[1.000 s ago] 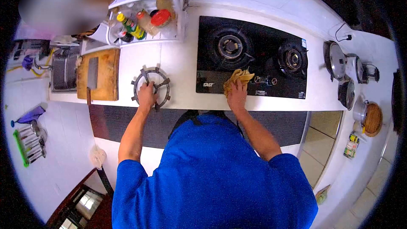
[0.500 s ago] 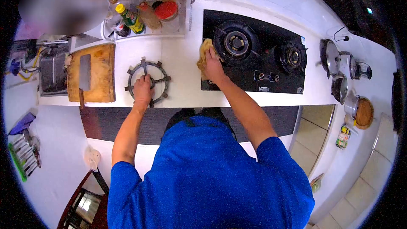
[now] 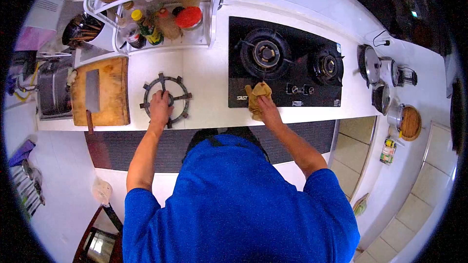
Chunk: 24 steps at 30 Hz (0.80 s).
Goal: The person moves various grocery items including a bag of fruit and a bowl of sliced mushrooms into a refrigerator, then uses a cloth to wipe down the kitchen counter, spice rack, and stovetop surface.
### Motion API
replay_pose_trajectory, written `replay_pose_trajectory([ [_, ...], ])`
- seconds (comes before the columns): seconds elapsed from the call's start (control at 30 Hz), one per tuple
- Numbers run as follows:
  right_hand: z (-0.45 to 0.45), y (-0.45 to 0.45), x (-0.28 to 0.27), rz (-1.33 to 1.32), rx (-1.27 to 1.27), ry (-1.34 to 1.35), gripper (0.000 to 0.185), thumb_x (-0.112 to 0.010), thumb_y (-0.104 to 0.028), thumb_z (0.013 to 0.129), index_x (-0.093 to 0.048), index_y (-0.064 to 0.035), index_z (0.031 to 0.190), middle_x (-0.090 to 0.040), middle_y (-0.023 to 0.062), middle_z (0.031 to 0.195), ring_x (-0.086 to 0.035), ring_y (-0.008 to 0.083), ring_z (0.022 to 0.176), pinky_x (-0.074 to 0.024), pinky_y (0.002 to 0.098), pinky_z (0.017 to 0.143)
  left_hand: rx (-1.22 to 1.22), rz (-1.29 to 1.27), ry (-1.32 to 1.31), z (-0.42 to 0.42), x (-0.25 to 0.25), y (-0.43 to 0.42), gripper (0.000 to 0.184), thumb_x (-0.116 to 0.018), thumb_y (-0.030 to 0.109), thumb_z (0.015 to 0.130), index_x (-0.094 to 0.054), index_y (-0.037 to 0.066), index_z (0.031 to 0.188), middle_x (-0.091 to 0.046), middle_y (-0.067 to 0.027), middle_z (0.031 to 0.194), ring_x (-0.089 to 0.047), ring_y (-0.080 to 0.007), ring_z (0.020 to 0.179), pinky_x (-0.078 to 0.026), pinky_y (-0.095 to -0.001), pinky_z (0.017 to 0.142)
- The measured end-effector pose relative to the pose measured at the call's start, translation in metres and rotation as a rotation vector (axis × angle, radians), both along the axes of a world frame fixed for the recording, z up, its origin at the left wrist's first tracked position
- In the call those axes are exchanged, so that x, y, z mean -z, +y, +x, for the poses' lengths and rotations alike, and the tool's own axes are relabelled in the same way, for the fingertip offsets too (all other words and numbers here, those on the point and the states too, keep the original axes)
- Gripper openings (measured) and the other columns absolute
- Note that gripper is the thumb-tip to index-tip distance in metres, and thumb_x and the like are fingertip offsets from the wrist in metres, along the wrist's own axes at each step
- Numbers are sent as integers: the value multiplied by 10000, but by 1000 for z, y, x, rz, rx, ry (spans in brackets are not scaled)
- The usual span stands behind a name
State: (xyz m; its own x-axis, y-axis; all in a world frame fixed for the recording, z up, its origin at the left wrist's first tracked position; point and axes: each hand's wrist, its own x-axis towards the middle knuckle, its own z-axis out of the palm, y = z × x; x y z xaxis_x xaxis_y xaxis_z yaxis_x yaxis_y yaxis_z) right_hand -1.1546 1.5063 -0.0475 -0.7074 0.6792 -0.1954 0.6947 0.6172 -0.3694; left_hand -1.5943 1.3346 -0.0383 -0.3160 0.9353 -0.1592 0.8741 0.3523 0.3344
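A round dark burner grate (image 3: 184,96) with short prongs lies on the white counter left of the stove. My left hand (image 3: 160,109) is at its inner part, fingers curled over the spokes near the small middle ring. On the front edge of the black glass gas stove (image 3: 304,44), my right hand (image 3: 267,109) presses a crumpled tan cloth (image 3: 258,93), closed over it. The cloth lies beside the brand lettering, left of the knobs (image 3: 300,89). Behind it is the large left burner (image 3: 266,54); the smaller burner (image 3: 330,65) is at the right.
A wooden cutting board (image 3: 114,92) with a cleaver (image 3: 92,90) lies left of the grate, beside the sink (image 3: 52,87). Behind stands a white rack (image 3: 168,45) with bottles and jars. Pots and lids (image 3: 371,63) stand along the right, near a round wooden board (image 3: 411,123).
My right hand has moved the cloth from the stove's left edge toward its front edge, slightly rightward. My left hand stays at the grate. The view has shifted a little.
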Motion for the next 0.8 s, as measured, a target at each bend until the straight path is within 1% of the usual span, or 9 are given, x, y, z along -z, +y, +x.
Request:
replay_pose_trajectory([
  [0.1,-45,-3,24,82,-85,-31,576,-530,-15,812,-415,77,1369,-406,268,1446,-400,423,1330,-354,446,1116,-15,12,4,0,7,0,703,-814,79,644,-543,49,1292,-508,-188,1298,-503,-373,1167,-455,-448,960],
  [0.17,-95,9,4,-13,-78,-187,596,-525,-15,825,-370,105,1387,-363,295,1467,-393,420,1340,-340,443,1127,-37,25,-34,3,2,-2,692,-798,71,659,-536,42,1298,-506,-191,1309,-495,-378,1176,-434,-453,987],
  [0.23,-133,31,9,258,-81,-167,605,-544,-27,817,-370,126,1376,-333,322,1471,-388,433,1337,-337,436,1130,-54,65,-21,7,2,-2,671,-776,55,676,-532,36,1300,-500,-194,1321,-487,-384,1191,-420,-457,1003],
  [0.43,-215,109,25,225,-42,-226,609,-572,-51,801,-395,150,1347,-344,357,1443,-436,450,1288,-367,403,1105,-104,309,-30,51,-20,-9,609,-651,-19,724,-503,23,1313,-517,-219,1306,-484,-405,1209,-390,-474,1042],
  [0.5,-218,100,30,149,195,-87,801,-735,-224,732,-393,172,1338,-385,336,1421,-386,436,1327,-350,423,1109,-44,337,-172,74,-32,-12,617,-634,-22,734,-485,25,1331,-524,-236,1299,-495,-417,1203,-404,-477,1032],
  [0.63,-150,22,11,297,-97,-208,595,-600,-144,845,-424,156,1328,-333,310,1473,-362,460,1334,-288,476,1148,58,173,-377,113,-22,-2,631,-629,-9,753,-481,38,1366,-470,-237,1389,-466,-410,1274,-390,-445,1083],
  [0.67,-124,7,33,232,-13,-15,526,-579,-137,857,-479,133,1298,-360,293,1464,-346,480,1337,-277,469,1157,120,162,-373,118,-14,5,681,-654,14,745,-450,46,1393,-451,-234,1415,-456,-408,1285,-386,-439,1089],
  [0.73,-81,-14,8,127,-13,89,517,-554,8,789,-493,109,1292,-480,256,1364,-456,428,1260,-375,414,1104,148,166,-393,129,-12,21,655,-662,42,763,-449,33,1383,-458,-240,1407,-456,-409,1280,-384,-440,1087],
  [0.8,-44,-13,-13,-190,131,120,477,-585,-9,764,-572,68,1235,-579,236,1271,-529,388,1211,-417,409,1069,161,111,-432,140,0,43,699,-714,146,780,-420,15,1401,-415,-241,1445,-398,-406,1331,-338,-461,1115],
])
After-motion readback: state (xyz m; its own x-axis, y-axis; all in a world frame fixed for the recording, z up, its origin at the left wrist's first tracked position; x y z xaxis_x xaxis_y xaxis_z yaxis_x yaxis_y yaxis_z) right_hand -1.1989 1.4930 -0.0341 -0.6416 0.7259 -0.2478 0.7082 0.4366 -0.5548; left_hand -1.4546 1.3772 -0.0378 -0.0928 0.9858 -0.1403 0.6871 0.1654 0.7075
